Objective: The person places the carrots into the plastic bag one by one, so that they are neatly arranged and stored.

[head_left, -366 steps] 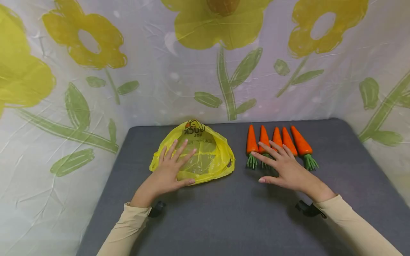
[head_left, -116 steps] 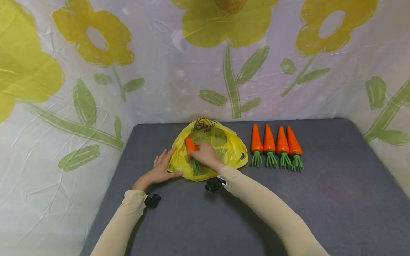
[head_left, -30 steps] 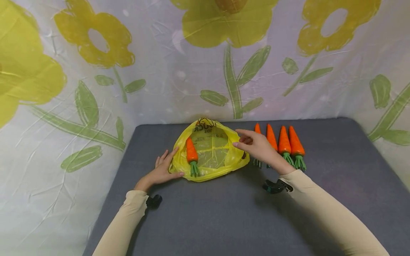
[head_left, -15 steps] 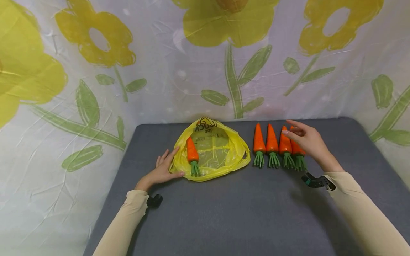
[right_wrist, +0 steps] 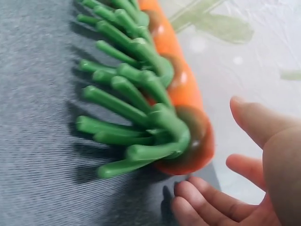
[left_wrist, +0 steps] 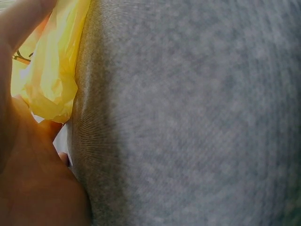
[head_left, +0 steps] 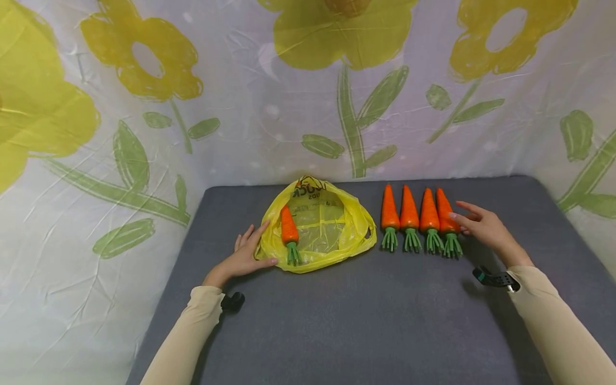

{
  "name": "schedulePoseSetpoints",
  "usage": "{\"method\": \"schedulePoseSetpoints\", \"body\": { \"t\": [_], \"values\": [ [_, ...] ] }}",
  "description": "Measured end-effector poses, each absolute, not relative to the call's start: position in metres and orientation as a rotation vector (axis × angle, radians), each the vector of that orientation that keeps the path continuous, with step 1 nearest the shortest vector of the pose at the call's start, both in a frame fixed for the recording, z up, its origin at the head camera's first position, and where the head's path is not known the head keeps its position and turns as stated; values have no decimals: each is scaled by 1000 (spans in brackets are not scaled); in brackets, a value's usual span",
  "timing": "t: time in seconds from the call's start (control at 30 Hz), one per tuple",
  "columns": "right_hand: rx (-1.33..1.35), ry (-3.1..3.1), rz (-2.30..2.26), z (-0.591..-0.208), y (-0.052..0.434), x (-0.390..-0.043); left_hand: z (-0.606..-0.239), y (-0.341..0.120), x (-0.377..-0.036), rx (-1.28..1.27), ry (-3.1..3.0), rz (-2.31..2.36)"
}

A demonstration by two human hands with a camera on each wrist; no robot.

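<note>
The right hand (head_left: 483, 227) has come down from above the row and now sits low beside the outermost carrot (head_left: 445, 213), on its far side from the bag. Its fingers (head_left: 463, 216) are spread and loose, gripping nothing; the fingertips reach the carrot's side, and from the wrist view they lie just beside its orange shoulder (right_wrist: 188, 141), though whether they actually touch I cannot tell. The green stalks (right_wrist: 136, 127) fan out toward the near edge, just clear of the palm.

Beyond that carrot, away from the right hand, three more carrots (head_left: 409, 211) lie side by side, tips pointing at the back wall, stalks toward the person.

The left hand (head_left: 240, 255) has not shifted: its fingers lie straight and flat, resting on the left edge of the yellow bag (head_left: 346, 224) and pinning it to the mat (head_left: 366, 315). Just past those fingertips, inside the opened bag, one carrot (head_left: 289, 230) lies tip-away, stalks near the bag's near rim.

Behind everything hangs a pale sheet (head_left: 250, 107) printed with yellow flowers and green leaves.
</note>
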State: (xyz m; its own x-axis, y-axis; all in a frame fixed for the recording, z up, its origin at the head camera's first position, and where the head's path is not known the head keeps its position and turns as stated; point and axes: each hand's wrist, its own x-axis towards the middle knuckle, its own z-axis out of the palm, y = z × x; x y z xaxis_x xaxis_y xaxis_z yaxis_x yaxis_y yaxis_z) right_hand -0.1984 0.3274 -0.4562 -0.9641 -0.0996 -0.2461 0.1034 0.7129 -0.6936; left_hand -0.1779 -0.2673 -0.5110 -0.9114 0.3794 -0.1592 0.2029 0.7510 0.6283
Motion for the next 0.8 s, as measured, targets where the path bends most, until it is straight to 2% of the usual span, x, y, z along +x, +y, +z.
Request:
{"method": "schedulePoseSetpoints", "body": {
  "t": [0.8],
  "values": [
    [9,2611,-1019,-465,322,-196,-509,-266,-177,423,2661,914]
  ]
}}
